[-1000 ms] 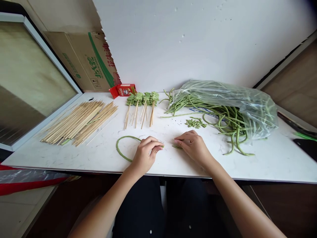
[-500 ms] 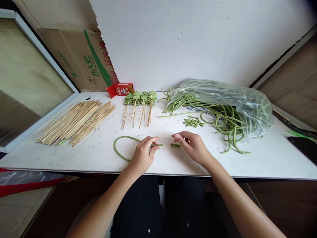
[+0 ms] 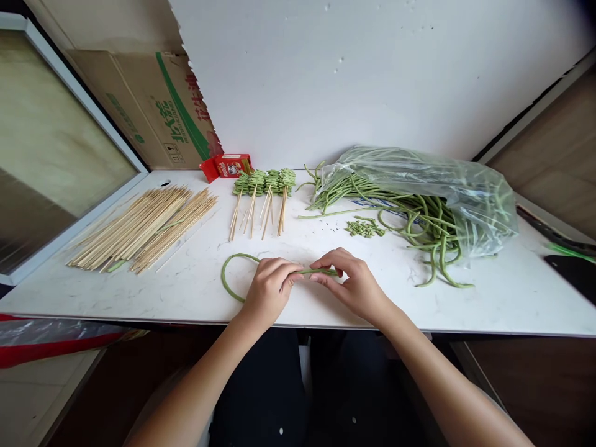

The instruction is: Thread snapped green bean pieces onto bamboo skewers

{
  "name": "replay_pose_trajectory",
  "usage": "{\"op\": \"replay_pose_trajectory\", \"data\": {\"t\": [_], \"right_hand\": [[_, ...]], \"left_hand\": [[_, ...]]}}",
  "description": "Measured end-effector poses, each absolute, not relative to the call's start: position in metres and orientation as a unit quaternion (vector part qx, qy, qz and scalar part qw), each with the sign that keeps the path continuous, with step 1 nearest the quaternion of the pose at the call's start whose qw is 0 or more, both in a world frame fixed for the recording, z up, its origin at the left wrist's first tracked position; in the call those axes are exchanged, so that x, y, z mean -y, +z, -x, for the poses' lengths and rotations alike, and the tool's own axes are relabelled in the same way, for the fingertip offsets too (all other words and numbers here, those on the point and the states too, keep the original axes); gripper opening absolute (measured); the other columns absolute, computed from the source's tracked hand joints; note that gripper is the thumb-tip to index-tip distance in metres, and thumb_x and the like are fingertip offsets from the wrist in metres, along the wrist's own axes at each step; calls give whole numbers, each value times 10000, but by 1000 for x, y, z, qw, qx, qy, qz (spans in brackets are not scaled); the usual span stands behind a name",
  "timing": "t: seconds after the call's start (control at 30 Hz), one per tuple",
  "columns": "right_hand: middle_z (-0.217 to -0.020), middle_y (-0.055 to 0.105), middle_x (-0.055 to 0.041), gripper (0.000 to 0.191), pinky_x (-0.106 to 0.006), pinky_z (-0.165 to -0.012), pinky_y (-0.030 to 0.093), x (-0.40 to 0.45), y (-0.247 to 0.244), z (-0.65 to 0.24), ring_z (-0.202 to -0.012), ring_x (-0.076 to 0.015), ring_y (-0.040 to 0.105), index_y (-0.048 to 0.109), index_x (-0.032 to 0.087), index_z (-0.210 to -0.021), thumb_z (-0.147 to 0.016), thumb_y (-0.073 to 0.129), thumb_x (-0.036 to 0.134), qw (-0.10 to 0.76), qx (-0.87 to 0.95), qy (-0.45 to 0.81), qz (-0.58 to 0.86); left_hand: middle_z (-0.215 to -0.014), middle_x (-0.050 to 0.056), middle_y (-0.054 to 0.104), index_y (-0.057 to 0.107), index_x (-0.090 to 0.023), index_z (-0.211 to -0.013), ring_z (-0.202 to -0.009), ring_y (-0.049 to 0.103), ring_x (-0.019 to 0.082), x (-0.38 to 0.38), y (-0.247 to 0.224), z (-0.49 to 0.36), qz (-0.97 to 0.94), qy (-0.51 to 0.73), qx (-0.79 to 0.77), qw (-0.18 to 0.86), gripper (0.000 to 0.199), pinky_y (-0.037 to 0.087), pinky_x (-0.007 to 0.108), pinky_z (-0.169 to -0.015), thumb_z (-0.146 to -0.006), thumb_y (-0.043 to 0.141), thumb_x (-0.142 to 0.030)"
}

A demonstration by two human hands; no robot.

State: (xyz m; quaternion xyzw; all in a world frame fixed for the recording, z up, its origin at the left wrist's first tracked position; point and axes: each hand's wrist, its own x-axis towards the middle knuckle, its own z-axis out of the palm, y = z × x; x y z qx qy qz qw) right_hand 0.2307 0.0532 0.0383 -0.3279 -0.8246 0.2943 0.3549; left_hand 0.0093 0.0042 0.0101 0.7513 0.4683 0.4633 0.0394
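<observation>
A long green bean (image 3: 225, 279) curves in a loop on the white tabletop, and its front end runs through both hands. My left hand (image 3: 269, 287) is closed on the bean, thumb and fingers pinching it. Close on its right, my right hand (image 3: 352, 280) pinches the end stretch of the same bean between thumb and fingers. Short cut pieces that lay under the right hand cannot be made out from the bean there. Beyond the hands lie several skewered bundles of bean pieces (image 3: 265, 181), their bamboo sticks pointing towards me.
Loose bamboo skewers (image 3: 135, 226) are heaped on the left. At the back right, a clear plastic bag (image 3: 484, 205) spills long beans (image 3: 433, 214). Small bean scraps (image 3: 364, 227) lie before it. A red box (image 3: 235, 165) and a cardboard carton (image 3: 139, 112) stand behind.
My right hand has moved left and closed on the end of the bean, where it was loosely curled before. The bean's loop has drawn in slightly to the right.
</observation>
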Motion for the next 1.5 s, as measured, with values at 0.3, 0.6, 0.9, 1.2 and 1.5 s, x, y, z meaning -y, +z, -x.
{"op": "replay_pose_trajectory", "data": {"t": [0.3, 0.6, 0.9, 1.2, 1.5], "right_hand": [[-886, 729, -56, 224, -397, -814, 509, -46, 31, -218, -916, -254, 602, 720, 242, -926, -986, 598, 64, 376, 832, 276, 299], [-811, 717, -45, 235, -399, -847, 533, -45, 28, -218, -910, -239, 624, 733, 246, -828, -1023, 620, 178, 352, 812, 382, 265], [-890, 754, -92, 172, -505, -888, 524, -71, 27, -244, -966, -312, 601, 854, 280, -952, -971, 754, 420, 404, 787, 202, 421], [-905, 781, -94, 408, -481, -905, 504, -81, 17, -253, -976, -298, 607, 822, 244, -962, -1097, 518, 481, 326, 812, 235, 423], [-1035, 797, -77, 490, -440, -929, 518, -75, 27, -253, -1038, -282, 660, 779, 259, -1129, -1118, 398, 568, 348, 780, 289, 432]], "left_hand": [[-874, 20, 747, 719, -212, -941, -814, 678, 173, 0, 11, -16, -780, 452, -432, 32, 190, 495, 376, -855, -1023, 597, -92], [-791, -12, 691, 697, -201, -832, -760, 625, 145, 0, 12, -12, -796, 425, -419, 98, 332, 453, 375, -871, -933, 504, 48], [-936, 31, 788, 764, -230, -1012, -877, 698, 196, -5, 10, -10, -749, 467, -456, 110, 87, 490, 395, -882, -1025, 678, -222], [-966, 27, 792, 771, -235, -1036, -906, 724, 196, -5, 10, -10, -747, 461, -460, 132, 71, 489, 396, -907, -1013, 705, -225], [-960, 27, 806, 758, -240, -1101, -912, 729, 212, -4, 7, -10, -742, 461, -470, 128, 132, 505, 409, -925, -970, 765, -231]]}}
